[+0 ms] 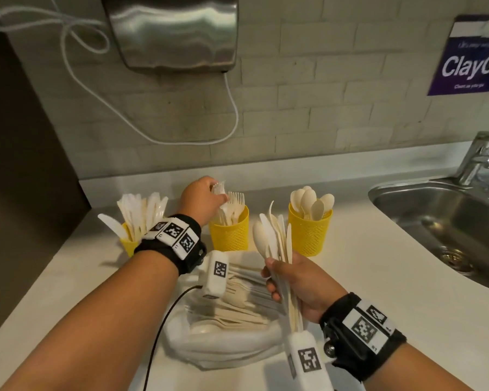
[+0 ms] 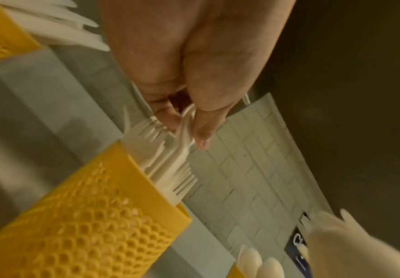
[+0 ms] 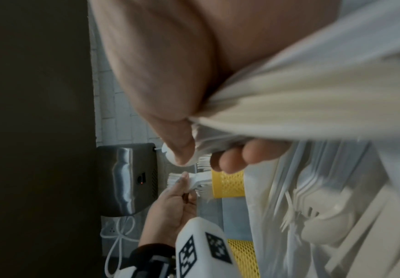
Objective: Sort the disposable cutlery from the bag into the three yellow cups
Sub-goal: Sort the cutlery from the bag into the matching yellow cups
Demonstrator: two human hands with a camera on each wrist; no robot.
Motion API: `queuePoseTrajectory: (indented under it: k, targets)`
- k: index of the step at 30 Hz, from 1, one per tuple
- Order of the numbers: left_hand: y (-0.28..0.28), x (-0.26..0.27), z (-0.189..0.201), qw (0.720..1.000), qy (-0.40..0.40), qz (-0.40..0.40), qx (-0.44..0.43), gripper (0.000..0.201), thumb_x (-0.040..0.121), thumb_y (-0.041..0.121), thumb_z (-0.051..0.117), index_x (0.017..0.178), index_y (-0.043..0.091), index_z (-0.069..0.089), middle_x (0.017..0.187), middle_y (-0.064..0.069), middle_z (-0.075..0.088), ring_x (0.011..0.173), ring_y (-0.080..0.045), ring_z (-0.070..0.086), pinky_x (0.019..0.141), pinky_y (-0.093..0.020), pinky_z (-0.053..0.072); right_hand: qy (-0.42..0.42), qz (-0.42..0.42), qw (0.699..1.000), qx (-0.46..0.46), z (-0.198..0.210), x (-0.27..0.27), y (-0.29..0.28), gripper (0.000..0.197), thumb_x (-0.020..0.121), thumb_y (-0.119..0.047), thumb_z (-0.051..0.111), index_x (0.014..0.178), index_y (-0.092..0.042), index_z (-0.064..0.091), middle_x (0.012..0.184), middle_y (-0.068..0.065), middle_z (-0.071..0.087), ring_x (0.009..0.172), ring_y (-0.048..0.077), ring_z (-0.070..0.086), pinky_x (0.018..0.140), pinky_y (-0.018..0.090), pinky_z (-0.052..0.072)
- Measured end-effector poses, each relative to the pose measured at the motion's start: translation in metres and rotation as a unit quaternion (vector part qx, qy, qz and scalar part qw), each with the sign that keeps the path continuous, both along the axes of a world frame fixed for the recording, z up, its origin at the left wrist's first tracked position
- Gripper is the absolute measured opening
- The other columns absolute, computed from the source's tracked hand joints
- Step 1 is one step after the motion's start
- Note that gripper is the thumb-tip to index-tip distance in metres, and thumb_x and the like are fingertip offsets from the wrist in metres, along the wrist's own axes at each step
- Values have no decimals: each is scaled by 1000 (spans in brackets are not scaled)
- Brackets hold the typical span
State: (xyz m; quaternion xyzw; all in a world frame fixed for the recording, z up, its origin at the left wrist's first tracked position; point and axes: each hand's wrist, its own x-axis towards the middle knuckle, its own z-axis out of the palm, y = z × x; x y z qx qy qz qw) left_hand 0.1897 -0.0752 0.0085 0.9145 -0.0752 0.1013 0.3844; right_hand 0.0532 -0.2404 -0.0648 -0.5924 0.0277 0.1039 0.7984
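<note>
Three yellow mesh cups stand in a row on the white counter: the left cup holds knives, the middle cup forks, the right cup spoons. My left hand pinches a pale fork just above the middle cup, among the forks standing in it. Nearer me, my right hand grips an upright bundle of cutlery, a spoon and knives among it. The white bag lies open below both hands with several pieces inside. In the right wrist view my right hand grips that bundle.
A steel sink with a faucet is sunk into the counter at the right. A steel hand dryer hangs on the tiled wall above the cups, its white cord looping down. A dark panel bounds the left.
</note>
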Motion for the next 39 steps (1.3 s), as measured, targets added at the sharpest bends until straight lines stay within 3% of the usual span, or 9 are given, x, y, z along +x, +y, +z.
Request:
queuePoseTrajectory:
  k: [4,9,12,19,24,29,33,35,39]
  targets:
    - [-1,-18,18,998,-59,23,-17,61,78,36,71,131,17,48,135,-11,44,123,-27,46,102,-35,38,-15,5,999,-42,2,-1,2,13,91,-8,53,103,-15,50,79,9,55,59,16,49,51,26,42]
    - [-10,-55,18,981,128,-131,-71,22,83,33,65,96,15,68,93,-4,65,84,-18,60,78,-31,48,-52,18,986,-159,3,4,13,26,85,-8,60,109,-15,51,71,2,56,58,13,52,54,27,45]
    - [-8,-55,5,973,126,-151,-122,7,84,11,64,77,10,64,75,-6,59,70,-17,53,67,-26,43,-62,43,978,-194,2,4,20,32,84,-9,61,113,-14,50,75,3,57,58,12,53,53,28,45]
    - [23,-27,41,922,-119,5,-367,22,89,8,55,86,30,56,79,1,62,63,-9,59,58,-20,49,3,25,990,-139,-7,-4,16,20,84,-2,57,101,-10,50,65,5,54,51,13,51,49,25,44]
    - [20,-22,38,950,-270,39,-154,25,91,15,53,115,21,54,93,-4,64,83,-19,61,75,-28,49,9,12,997,-71,-2,-10,6,13,87,3,51,95,-7,48,71,11,52,54,16,49,48,25,43]
    - [5,-13,-11,989,-147,-18,-15,18,92,15,51,108,13,60,97,-13,66,90,-29,61,72,-27,42,9,11,999,-39,-1,-11,2,4,88,0,55,90,-3,54,68,8,59,54,15,52,50,24,45]
    - [7,-22,-27,992,-106,-26,68,23,89,20,56,108,13,66,127,-9,51,120,-27,44,98,-30,32,13,25,1000,0,-1,-10,1,4,89,2,54,89,-1,55,64,6,59,54,14,54,51,23,48]
    - [11,-39,-25,994,-103,3,-23,27,89,25,58,113,14,63,122,-9,53,110,-22,50,93,-29,38,15,25,999,26,0,-8,4,4,89,3,52,91,-1,54,67,8,58,54,15,54,51,24,48]
    - [11,-86,-39,942,203,-144,-224,48,72,42,74,114,21,60,99,2,67,82,-12,60,66,-25,42,14,33,999,32,-1,-1,16,13,90,0,53,100,-7,57,76,9,59,58,18,55,49,25,47]
